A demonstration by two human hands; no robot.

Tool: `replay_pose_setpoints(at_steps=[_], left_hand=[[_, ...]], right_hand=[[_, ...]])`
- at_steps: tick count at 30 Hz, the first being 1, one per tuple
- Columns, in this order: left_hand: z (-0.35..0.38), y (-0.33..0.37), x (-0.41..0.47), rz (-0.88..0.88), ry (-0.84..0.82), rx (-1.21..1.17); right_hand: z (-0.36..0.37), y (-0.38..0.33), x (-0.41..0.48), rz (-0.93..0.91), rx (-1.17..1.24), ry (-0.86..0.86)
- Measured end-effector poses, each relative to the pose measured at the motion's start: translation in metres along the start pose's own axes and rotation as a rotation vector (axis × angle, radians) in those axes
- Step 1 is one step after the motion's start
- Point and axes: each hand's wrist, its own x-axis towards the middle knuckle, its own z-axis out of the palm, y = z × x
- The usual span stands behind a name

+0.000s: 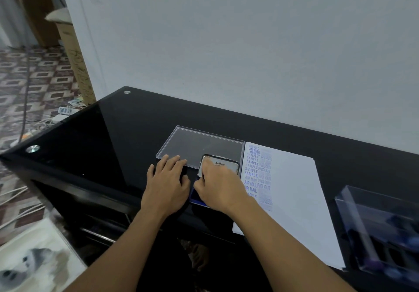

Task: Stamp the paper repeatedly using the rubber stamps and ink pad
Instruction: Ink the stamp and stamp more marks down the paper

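**Both hands at the ink pad, paper partly stamped**

On the black glass table (pixel 127 133) the ink pad (pixel 196 195) lay near the front edge, just left of the paper (pixel 299 189). Its blue face was showing, and its lid (pixel 223 163) was tilted up at the far side with the word "Artline" on it. The right hand (pixel 221 189) was over the pad, fingers curled downward and the thumb near the lid's left edge. Whether it gripped a stamp, the lid or nothing could not be told, since the hand hid what lay beneath it. The left hand (pixel 166 185) rested flat on the table just beside the pad, fingers straight and spread. Their tips touched the near edge of a clear plastic tray (pixel 199 142) that lay behind the pad. The paper's left part bore two columns of blue imprints, among them AMENDED, SAMPLE, AIR MAIL and FAX OUT; the rest of the sheet was white. At the right, beside the paper, stood a clear box (pixel 353 203) holding dark, blurred stamps (pixel 394 221). A pale wall (pixel 249 42) rose behind the table, and patterned floor (pixel 34 76) with loose cables showed to the left
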Motion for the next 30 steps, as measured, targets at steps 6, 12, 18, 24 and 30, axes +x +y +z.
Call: replay_pose_setpoints(at_steps=[6,12,18,24,30], left_hand=[[-0.0002,0.0008,0.0006,-0.001,-0.002,0.002],[0.0001,0.0010,0.0011,0.000,0.006,0.008],[0.0004,0.0008,0.0011,0.002,0.010,0.008],[0.0011,0.0005,0.0006,0.007,0.011,0.014],[0.0002,0.0014,0.0007,0.010,0.013,0.015]], right_hand=[[0.0007,0.0008,0.0013,0.005,0.005,0.005],[0.0014,0.0017,0.0024,-0.001,-0.004,0.009],[0.0017,0.0024,0.0022,-0.009,-0.010,0.019],[0.0018,0.0034,0.0045,-0.008,-0.004,0.009],[0.0027,0.0029,0.0049,-0.003,0.000,0.002]])
